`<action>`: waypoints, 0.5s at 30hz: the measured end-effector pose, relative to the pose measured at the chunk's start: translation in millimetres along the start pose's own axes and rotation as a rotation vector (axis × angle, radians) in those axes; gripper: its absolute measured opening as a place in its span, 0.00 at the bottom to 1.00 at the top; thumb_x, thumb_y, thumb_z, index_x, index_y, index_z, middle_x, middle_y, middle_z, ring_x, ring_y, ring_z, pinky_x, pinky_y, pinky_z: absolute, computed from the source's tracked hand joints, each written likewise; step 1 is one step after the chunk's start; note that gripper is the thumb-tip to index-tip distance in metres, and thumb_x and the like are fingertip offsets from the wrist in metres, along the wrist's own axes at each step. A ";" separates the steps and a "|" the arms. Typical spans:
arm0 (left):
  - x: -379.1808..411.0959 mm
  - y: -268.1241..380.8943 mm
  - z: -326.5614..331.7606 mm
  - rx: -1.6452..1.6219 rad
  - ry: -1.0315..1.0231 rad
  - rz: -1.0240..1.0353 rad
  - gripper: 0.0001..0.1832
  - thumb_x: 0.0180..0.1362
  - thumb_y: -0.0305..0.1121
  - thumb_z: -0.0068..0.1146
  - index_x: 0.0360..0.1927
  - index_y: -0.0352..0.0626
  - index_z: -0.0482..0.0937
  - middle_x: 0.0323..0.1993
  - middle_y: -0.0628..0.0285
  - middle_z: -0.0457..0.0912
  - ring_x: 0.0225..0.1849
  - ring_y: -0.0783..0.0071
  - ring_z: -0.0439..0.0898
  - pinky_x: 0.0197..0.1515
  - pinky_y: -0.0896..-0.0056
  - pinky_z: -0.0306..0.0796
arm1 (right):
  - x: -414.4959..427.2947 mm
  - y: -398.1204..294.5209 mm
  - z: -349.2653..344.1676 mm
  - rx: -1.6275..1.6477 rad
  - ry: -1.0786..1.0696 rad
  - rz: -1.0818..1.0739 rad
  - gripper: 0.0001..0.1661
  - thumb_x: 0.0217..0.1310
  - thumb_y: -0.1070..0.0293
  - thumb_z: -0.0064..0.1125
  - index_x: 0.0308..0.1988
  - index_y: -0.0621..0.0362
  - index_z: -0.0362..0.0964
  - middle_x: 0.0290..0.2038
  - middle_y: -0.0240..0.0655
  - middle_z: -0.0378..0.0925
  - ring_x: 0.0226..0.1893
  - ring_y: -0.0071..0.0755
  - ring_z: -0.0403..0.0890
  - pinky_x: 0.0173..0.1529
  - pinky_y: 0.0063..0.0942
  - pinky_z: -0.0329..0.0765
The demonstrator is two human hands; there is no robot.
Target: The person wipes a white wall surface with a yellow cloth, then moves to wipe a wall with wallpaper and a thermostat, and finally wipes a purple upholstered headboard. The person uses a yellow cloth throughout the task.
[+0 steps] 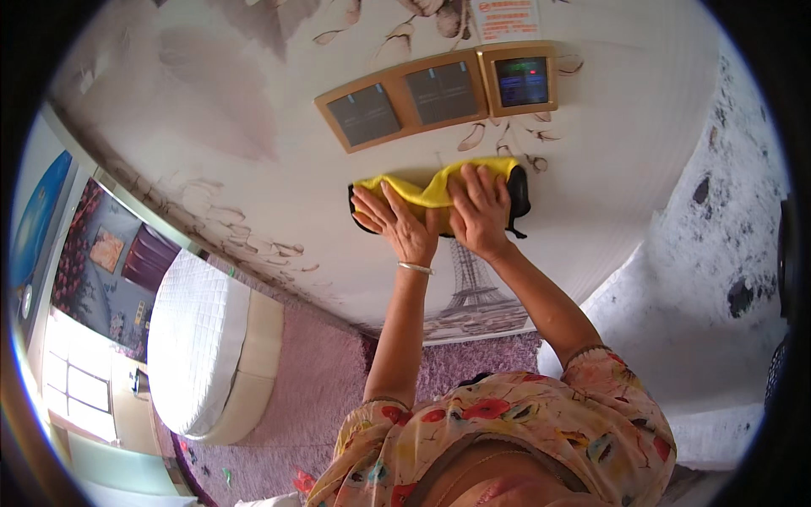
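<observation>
A yellow cloth (437,190) with black edging lies spread and rumpled against a printed wall (570,165). My left hand (402,222) presses flat on its left part, fingers apart, a bracelet at the wrist. On the right part rests my right hand (478,212), its fingers bent a little over the fabric. A dark edge of the cloth hangs loose beyond the right fingers. Just above the hands, a gold-framed switch panel (405,98) and a small lit display (521,81) are set in the wall.
A paper notice with writing (507,19) is stuck above the display. To the left stands a round bed (196,342) with white quilted bedding on purple carpet (310,380). Small colourful scraps (304,480) lie on the carpet. Black-and-white patterned surfacing (709,253) rises at the right.
</observation>
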State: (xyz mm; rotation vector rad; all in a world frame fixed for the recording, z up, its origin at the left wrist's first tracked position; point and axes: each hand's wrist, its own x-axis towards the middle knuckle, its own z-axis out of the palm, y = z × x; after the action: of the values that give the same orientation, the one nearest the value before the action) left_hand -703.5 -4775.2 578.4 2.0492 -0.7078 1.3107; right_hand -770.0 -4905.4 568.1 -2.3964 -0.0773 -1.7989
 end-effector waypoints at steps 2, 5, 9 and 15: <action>-36.9 -13.6 8.9 0.022 -0.035 -0.060 0.49 0.57 0.54 0.53 0.72 0.33 0.45 0.72 0.32 0.32 0.74 0.34 0.30 0.69 0.33 0.25 | -31.4 -3.3 6.0 0.047 -0.122 -0.076 0.29 0.57 0.65 0.54 0.60 0.49 0.70 0.67 0.35 0.62 0.67 0.40 0.61 0.68 0.47 0.52; -101.7 -19.0 24.4 0.006 -0.095 -0.104 0.49 0.54 0.51 0.57 0.71 0.35 0.48 0.71 0.28 0.34 0.72 0.28 0.32 0.69 0.30 0.28 | -92.7 9.3 4.4 0.010 -0.269 -0.133 0.28 0.55 0.68 0.56 0.58 0.50 0.71 0.65 0.34 0.65 0.65 0.39 0.64 0.66 0.46 0.56; -168.4 6.3 43.7 -0.003 -0.356 -0.014 0.52 0.52 0.55 0.63 0.70 0.36 0.49 0.70 0.27 0.35 0.71 0.24 0.33 0.67 0.25 0.31 | -166.3 50.0 -20.0 -0.031 -0.268 0.068 0.27 0.56 0.69 0.57 0.57 0.54 0.71 0.65 0.44 0.63 0.67 0.50 0.61 0.67 0.49 0.56; -112.6 46.1 40.3 -0.232 -0.325 0.030 0.46 0.53 0.53 0.61 0.70 0.44 0.56 0.70 0.29 0.43 0.70 0.25 0.42 0.65 0.24 0.36 | -133.0 46.4 -36.4 -0.060 -0.081 0.283 0.31 0.64 0.64 0.54 0.62 0.68 0.60 0.69 0.60 0.48 0.69 0.68 0.48 0.69 0.56 0.47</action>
State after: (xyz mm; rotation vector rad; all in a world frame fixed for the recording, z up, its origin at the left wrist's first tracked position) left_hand -753.5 -4822.7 470.4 2.0844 -0.9876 0.8696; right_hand -836.2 -4950.6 446.6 -2.3770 0.2957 -1.5985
